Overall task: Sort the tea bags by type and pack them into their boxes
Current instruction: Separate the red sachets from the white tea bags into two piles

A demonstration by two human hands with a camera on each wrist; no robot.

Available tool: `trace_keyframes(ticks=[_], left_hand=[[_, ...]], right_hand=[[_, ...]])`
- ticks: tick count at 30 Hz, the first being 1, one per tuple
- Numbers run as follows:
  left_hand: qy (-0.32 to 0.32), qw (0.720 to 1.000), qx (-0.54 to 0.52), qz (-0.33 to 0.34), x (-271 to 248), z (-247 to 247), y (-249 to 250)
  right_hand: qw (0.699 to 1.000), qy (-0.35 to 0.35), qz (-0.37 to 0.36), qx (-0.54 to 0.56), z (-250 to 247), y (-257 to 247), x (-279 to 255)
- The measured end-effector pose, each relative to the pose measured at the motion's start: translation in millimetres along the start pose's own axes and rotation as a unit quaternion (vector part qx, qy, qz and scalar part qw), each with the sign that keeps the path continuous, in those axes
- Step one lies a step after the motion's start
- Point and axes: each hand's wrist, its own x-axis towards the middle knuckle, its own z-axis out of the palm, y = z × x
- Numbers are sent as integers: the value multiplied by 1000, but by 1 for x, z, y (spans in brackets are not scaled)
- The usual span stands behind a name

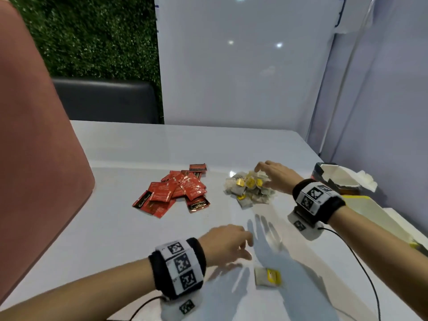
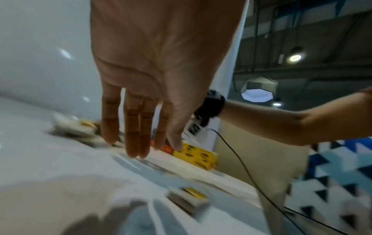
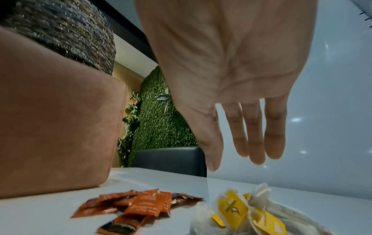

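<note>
Left hand (image 1: 228, 243), nearest the head camera, hangs palm-down just above the white table (image 1: 111, 228), its fingers straight and slightly spread, holding nothing; the left wrist view shows the palm (image 2: 161, 63) with all fingertips clear of the surface. Right hand (image 1: 274, 176), farther off and to the right, reaches over the pile of white tea bags (image 1: 250, 189); its fingers are extended and loosely parted and grip nothing in the right wrist view (image 3: 231, 79), and whether the fingertips touch the pile cannot be told.

Largest surroundings: a pink upholstered chair back (image 1: 34, 147) fills the left edge, and a glossy white wall panel (image 1: 243, 77) stands behind the table. At the right table edge sit an opened dark box with white torn flaps (image 1: 340, 179) and, nearer the person, a yellow box (image 2: 196, 156), partly hidden by the right forearm in the head view.

Two heaps lie mid-table, well apart. The red foil sachets (image 1: 176, 189), roughly a dozen, overlap at mixed angles; most long axes run diagonally. The white tea bags with yellow tags are crumpled together, too tangled to count or to give a direction.

Smallest: one lone tea bag with a yellow tag (image 1: 267, 276) lies flat just right of the left hand, tag toward the right, apart from both heaps.
</note>
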Motion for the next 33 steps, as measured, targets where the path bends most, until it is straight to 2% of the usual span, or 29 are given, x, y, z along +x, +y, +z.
trace_keyframes(ticks=[2, 7, 11, 15, 20, 24, 27, 29, 31, 33], left_hand=[[-58, 998, 24, 4, 16, 21, 29], [-113, 993, 24, -8, 34, 28, 44], [-53, 996, -50, -54, 38, 10, 4], [43, 981, -151, -112, 47, -42, -45], [167, 962, -174, -131, 108, -96, -58], [152, 964, -143, -166, 163, -96, -58], [142, 961, -143, -189, 171, -86, -74], [166, 957, -145, -187, 154, -87, -96], [182, 948, -153, -212, 122, -94, -127], [154, 942, -138, -266, 82, -102, -163]], right_hand=[[1000, -8, 0, 18, -2, -5, -11], [996, -39, -31, 75, 3, -8, -46], [991, -51, -2, 125, 6, 15, -69], [983, -50, 46, 168, 8, 40, -66], [957, 60, 103, 264, 5, 50, -27], [944, 142, 114, 276, -3, 47, 9], [953, 137, 80, 258, -11, 29, 34], [960, 110, 49, 251, -12, 13, 50], [966, 74, 11, 247, -10, -8, 67], [972, 26, -21, 234, -2, -33, 87]])
